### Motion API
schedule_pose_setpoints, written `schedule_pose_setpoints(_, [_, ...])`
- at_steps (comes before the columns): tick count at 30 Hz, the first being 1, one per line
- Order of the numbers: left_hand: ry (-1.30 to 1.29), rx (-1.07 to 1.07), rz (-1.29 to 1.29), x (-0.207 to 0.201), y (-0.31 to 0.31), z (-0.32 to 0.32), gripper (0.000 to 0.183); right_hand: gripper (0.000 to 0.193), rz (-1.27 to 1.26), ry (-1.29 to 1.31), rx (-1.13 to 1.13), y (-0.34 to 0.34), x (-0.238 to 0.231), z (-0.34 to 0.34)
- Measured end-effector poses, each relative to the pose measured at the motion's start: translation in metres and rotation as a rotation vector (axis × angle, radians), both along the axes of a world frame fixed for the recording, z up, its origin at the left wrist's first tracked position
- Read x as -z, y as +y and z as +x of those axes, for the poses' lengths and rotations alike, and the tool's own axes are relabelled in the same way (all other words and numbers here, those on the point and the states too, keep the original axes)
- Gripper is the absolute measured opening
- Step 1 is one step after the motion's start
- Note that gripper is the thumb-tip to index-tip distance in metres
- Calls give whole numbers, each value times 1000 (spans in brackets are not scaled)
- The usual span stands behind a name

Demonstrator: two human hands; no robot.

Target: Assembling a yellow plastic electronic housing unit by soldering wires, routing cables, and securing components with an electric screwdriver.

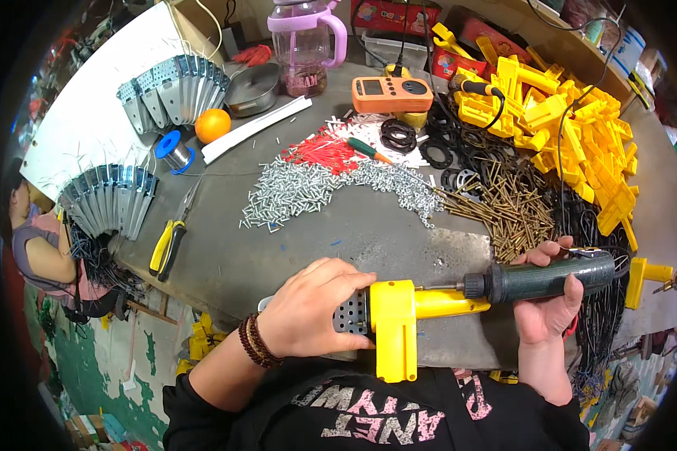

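My left hand (316,308) is closed round a perforated metal guard (349,313) fixed to a yellow plastic tool handle (396,331); its thumb and fingertips press near the yellow part. In my right hand (547,316) lies a dark green electric screwdriver (557,278), held level. Its thin bit points left along the yellow handle and reaches the yellow block; whether the tip sits on a screw I cannot tell. Beyond my hands are a pile of brass-coloured long screws (515,214), a heap of silver screws (289,195) and small nuts (399,184).
Yellow plastic shells (541,105) are heaped at the far right, above black cords (602,301). An orange meter (393,95), a lidded bottle (301,45), an orange (213,125), a solder spool (174,152), yellow-black pliers (167,248) and fanned metal guards (109,199) stand about. Another person (45,240) sits at left.
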State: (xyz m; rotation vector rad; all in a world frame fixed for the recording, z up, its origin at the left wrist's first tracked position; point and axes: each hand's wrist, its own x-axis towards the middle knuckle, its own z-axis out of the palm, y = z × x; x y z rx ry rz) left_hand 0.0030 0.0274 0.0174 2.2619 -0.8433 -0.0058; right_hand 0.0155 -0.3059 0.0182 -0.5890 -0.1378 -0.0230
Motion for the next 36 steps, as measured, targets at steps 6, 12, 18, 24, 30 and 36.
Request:
schedule_pose_setpoints(6, [13, -25, -7, -2, -5, 1, 64, 56, 25, 9, -42, 10, 3, 2])
schedule_pose_setpoints(12, [-12, 21, 86, -4, -9, 12, 59, 57, 17, 12, -61, 8, 4, 6])
schedule_pose_setpoints(18, [54, 20, 50, -3, -10, 13, 57, 56, 17, 15, -13, 3, 2, 4])
schedule_pose_setpoints(24, [78, 18, -9, 1, -9, 16, 54, 52, 74, 47, -54, 10, 5, 7])
schedule_pose_setpoints(30, [158, 10, -3, -2, -12, 19, 51, 46, 148, 75, -95, 10, 11, 12])
schedule_pose_setpoints(36, [155, 25, -29, 1, -15, 22, 53, 48, 187, 28, -145, 10, 15, 14])
